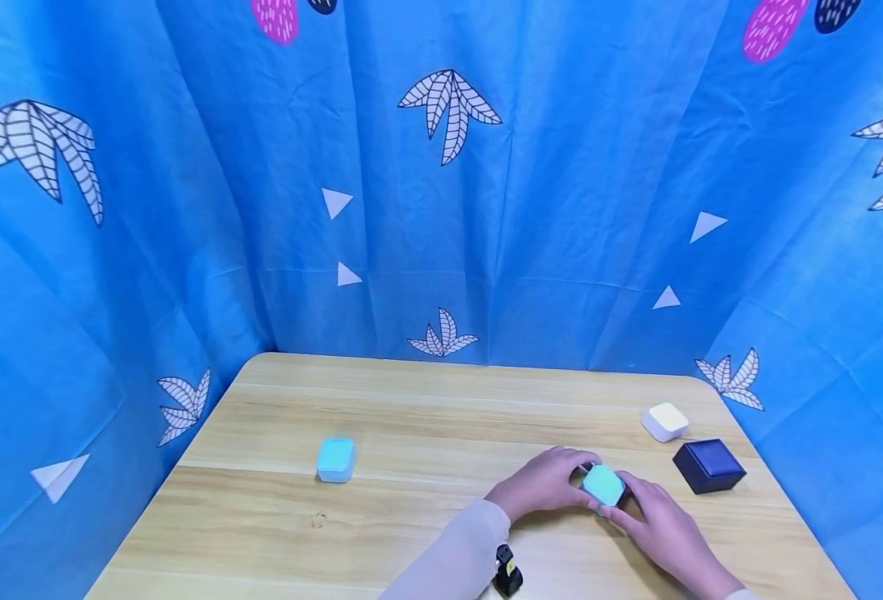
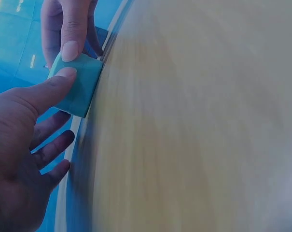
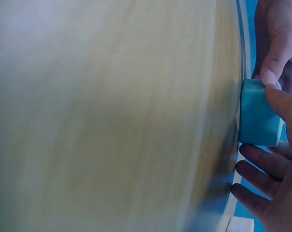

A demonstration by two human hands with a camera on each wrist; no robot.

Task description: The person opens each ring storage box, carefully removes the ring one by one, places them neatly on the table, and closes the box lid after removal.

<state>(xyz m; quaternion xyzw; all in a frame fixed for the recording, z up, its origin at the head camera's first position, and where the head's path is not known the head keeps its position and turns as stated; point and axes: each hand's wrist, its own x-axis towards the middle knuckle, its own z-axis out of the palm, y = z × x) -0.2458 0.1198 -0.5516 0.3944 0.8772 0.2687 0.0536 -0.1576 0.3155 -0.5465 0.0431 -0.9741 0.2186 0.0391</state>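
Observation:
Both hands hold a small teal box with rounded corners (image 1: 603,485) at the right side of the wooden table (image 1: 411,417). My left hand (image 1: 546,481) grips it from the left, and my right hand (image 1: 662,525) grips it from the right. Seen in the left wrist view, the left thumb presses the near face of the box (image 2: 83,84) while its other fingers spread below. The right wrist view shows the right thumb on an edge of the box (image 3: 259,113), with the left hand (image 3: 278,38) at the opposite end.
Behind the right hand stand a dark navy box (image 1: 709,465) and a white box with a cream top (image 1: 665,422). A light blue box (image 1: 335,460) sits on the table's left half. The blue patterned curtain (image 1: 561,208) surrounds the back and sides.

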